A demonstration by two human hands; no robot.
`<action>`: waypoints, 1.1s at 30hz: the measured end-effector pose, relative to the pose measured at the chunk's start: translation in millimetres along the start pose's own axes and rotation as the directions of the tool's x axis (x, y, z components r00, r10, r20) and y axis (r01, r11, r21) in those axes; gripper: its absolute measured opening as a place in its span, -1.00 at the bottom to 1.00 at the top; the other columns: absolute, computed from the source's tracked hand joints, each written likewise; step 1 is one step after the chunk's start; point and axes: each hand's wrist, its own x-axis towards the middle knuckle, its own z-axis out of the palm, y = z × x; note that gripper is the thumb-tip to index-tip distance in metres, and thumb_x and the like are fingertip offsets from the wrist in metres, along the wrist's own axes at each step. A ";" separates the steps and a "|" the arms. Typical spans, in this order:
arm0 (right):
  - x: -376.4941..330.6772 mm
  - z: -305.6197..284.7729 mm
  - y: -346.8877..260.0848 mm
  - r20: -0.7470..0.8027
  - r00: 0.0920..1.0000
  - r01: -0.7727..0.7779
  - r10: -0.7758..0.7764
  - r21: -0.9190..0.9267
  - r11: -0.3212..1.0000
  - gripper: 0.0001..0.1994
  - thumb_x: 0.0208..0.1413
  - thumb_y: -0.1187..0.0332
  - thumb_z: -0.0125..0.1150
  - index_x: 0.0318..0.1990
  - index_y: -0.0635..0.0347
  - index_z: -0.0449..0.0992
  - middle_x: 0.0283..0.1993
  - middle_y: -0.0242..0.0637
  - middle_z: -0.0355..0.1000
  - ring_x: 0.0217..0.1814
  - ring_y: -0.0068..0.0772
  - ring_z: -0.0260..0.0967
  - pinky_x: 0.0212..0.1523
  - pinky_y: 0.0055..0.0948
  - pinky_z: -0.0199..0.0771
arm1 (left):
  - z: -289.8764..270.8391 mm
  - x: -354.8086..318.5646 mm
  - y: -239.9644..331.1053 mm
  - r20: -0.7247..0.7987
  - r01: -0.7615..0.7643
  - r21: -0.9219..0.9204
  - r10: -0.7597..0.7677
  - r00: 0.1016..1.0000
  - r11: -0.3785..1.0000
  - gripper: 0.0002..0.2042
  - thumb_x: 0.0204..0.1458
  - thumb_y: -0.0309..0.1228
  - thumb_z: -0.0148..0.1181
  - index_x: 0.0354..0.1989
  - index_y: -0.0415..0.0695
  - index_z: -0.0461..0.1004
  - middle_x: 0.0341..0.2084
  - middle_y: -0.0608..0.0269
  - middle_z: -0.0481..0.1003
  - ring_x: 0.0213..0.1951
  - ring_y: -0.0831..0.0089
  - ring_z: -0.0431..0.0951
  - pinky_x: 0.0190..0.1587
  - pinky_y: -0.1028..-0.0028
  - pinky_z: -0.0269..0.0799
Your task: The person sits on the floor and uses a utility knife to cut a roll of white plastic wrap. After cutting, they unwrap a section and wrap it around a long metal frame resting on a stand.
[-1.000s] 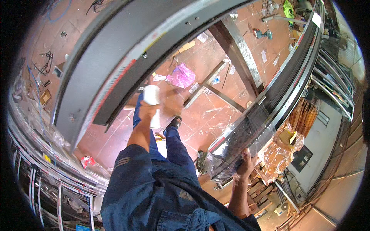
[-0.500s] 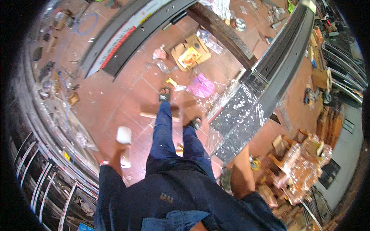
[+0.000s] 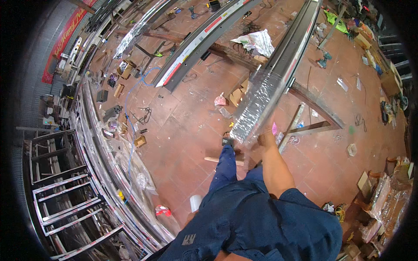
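Observation:
A long dark metal profile (image 3: 285, 50) slants away from me, its near end wrapped in shiny clear plastic film (image 3: 257, 106). At the right edge of that wrapped end is my right hand (image 3: 265, 138), touching or very close to it; its fingers are blurred and partly hidden. Low at my left side, my left hand (image 3: 190, 216) is closed around a white roll (image 3: 196, 202), probably of film. My torso covers most of that hand. A second dark profile (image 3: 196, 45) with a red and white label strip lies farther left.
Brown metal supports (image 3: 320, 106) run under the profiles. Long wrapped profiles (image 3: 104, 174) and a rack of metal frames (image 3: 72, 209) line my left. A cardboard box (image 3: 238, 93), a white sack (image 3: 257, 42), a drill (image 3: 323, 60) and a blue hose (image 3: 127, 102) lie on the tiled floor.
The view has swung, showing more of the left side and the far floor. My right arm now reaches farther forward along the wrapped end. The white roll is closer to my body.

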 end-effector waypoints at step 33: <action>-34.5 24.7 16.4 0.035 0.979 -0.204 0.201 0.171 0.964 0.05 0.13 -0.70 -0.10 0.43 0.01 0.46 0.23 -0.06 0.61 0.23 0.12 0.62 0.20 0.28 0.67 | 6.3 -24.4 208.5 0.007 -0.317 0.054 0.317 0.949 0.947 -0.22 -0.10 0.04 0.55 0.24 -0.25 0.57 -0.04 -0.07 0.70 0.01 0.05 0.72 0.06 0.15 0.60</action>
